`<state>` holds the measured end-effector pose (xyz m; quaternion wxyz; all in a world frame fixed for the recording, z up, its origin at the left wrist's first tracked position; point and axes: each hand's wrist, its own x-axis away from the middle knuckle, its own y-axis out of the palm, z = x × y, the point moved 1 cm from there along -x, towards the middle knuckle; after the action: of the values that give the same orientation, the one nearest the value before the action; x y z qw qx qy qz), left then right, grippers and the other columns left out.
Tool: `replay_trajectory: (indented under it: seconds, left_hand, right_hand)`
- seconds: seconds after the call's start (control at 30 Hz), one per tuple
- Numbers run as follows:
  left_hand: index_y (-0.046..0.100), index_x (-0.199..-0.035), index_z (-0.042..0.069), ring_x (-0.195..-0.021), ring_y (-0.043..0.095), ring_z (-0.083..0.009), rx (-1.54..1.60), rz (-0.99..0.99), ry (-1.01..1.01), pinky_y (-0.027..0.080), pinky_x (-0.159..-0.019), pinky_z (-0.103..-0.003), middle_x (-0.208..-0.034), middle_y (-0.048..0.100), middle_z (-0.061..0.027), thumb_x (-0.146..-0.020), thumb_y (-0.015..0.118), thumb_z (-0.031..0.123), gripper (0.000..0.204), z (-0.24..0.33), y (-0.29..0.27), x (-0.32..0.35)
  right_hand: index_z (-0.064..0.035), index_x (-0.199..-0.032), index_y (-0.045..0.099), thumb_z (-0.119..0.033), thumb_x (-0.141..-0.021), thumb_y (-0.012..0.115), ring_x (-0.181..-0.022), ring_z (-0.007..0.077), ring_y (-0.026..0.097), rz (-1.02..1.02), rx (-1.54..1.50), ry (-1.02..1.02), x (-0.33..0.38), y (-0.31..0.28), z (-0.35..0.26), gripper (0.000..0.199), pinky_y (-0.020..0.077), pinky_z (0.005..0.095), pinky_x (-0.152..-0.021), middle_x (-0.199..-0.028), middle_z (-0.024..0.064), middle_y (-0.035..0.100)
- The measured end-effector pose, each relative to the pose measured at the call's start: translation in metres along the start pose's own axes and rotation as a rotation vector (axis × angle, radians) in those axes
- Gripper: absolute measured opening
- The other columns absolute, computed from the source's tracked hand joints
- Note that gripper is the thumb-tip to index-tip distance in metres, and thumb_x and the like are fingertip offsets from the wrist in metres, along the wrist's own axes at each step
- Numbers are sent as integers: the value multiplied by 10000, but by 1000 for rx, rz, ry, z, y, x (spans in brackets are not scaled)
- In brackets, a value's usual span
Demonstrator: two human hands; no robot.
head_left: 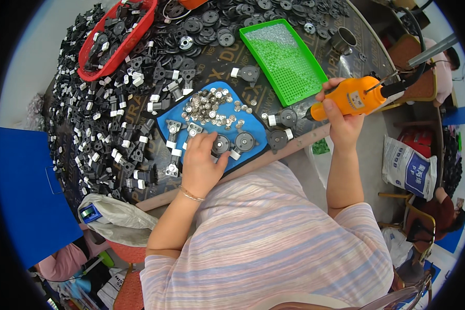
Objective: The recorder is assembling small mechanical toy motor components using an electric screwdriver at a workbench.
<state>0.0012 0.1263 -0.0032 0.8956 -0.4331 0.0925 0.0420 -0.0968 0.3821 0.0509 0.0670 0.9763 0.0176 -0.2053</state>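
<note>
My left hand [201,163] rests at the near edge of a blue mat [254,135], its thumb and fingers curled round a black part with a round disc [220,145]. Beside it on the mat lies a similar disc part [244,141] with a white block. Small silver metal pieces [209,107] are heaped at the mat's far side. My right hand [341,116] grips an orange electric screwdriver [354,96], held above the table's right edge with its tip pointing left. Just left of that tip is another black disc part [287,118]; a further one [278,139] lies by the near edge.
A green perforated tray [302,89] with small clear-silver pieces stands beyond the mat. Piles of black-and-white parts [124,111] cover the left, round a red basket [132,47]. Black discs [209,18] spread at the back; a metal cup [343,41] stands right. Other people sit nearby.
</note>
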Motion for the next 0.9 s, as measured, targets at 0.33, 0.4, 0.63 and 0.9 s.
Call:
replay_trajectory:
  seconds: [0.33,0.4,0.63,0.9]
  left_hand:
    - [558,-1047,-39,-891,536,-331,42,28,-76,449,-779,-379,-966,557,-173,-678,730,122,438,-5,10,9]
    - [556,-1045,-40,-889,537,-331,43,30,-74,449,-776,-377,-964,557,-174,-682,726,121,431,-4,11,9]
    - [533,-1084,-45,-897,537,-353,143,14,-99,453,-785,-368,-993,546,-194,-721,697,104,425,-4,11,9]
    - [515,-1161,-15,-981,517,-337,194,48,-55,423,-856,-369,-1063,531,-185,-743,681,58,455,-12,22,17]
  right_hand:
    - [12,-1087,490,8,-782,635,-776,187,620,98,-75,-18,-17,-23,-4,338,497,305,-747,-970,104,575]
    - [17,-1076,496,-11,-790,633,-772,191,624,112,-57,-33,-19,-26,-4,318,499,308,-730,-962,108,577]
    - [19,-1033,495,25,-764,593,-697,183,575,117,-250,-146,-31,-41,-13,287,482,285,-652,-932,140,574]
    - [12,-998,485,-31,-777,574,-670,225,561,194,-145,-275,-55,-36,17,242,474,319,-626,-883,163,566]
